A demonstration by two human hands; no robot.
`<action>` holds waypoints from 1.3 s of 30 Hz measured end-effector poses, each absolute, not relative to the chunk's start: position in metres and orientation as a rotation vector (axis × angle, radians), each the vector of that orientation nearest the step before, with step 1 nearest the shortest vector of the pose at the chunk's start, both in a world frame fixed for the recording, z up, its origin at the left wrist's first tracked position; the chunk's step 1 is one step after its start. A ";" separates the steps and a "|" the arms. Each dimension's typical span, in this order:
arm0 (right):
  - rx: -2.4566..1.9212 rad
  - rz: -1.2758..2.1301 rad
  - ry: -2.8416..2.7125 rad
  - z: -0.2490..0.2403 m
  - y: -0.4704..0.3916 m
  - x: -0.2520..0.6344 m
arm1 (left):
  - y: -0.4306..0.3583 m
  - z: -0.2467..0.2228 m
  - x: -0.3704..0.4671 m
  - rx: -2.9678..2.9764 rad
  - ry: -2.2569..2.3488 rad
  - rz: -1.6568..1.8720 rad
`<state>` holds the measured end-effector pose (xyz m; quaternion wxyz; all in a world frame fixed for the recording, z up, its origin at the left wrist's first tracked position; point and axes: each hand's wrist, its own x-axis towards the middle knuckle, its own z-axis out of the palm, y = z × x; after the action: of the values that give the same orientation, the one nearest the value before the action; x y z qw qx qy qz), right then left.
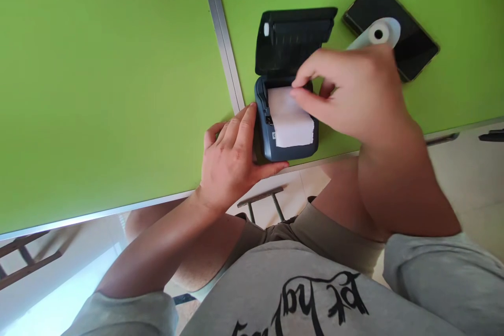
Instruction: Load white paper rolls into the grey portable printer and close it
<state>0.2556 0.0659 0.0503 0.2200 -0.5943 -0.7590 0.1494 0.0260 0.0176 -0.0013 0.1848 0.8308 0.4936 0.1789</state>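
Observation:
A small dark blue portable printer (268,151) sits near the table's front edge. Its black lid (289,58) is tipped back, and a white paper roll (290,107) lies inside with its loose end draped over the front. My left hand (233,155) braces the printer, fingers along its left side and thumb at the front edge. Over the roll's upper right, my right hand (350,92) is closed in a pinch, thumb and index fingertips at the paper. Part of the printer's right side is hidden behind that hand.
Past my right hand, a black phone (417,44) lies on the green table (118,73). A second white paper roll (388,25) rests against it, partly hidden by the hand. A metal strip (222,31) crosses the tabletop left of the printer. My legs are below the front edge.

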 end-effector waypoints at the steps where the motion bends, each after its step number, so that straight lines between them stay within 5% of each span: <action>1: -1.716 0.400 -2.163 0.052 0.067 0.254 | 0.017 -0.001 0.026 2.339 1.390 0.502; 13: -1.634 0.558 -2.400 0.069 0.073 0.258 | 0.018 0.000 0.025 2.351 1.370 0.500; 19: -1.044 1.056 -1.348 0.062 0.068 0.286 | 0.017 -0.001 0.026 2.399 1.366 0.515; 23: -1.015 1.259 -1.220 0.027 0.073 0.297 | 0.017 -0.001 0.025 2.417 1.384 0.496; 39: -1.368 0.046 -1.810 -0.015 0.053 0.293 | 0.018 -0.001 0.026 2.420 1.392 0.527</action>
<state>0.2928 0.0530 -0.0148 0.4223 -0.5464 -0.7231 0.0183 0.0259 0.0182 -0.0006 0.1496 0.8423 0.4843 0.1836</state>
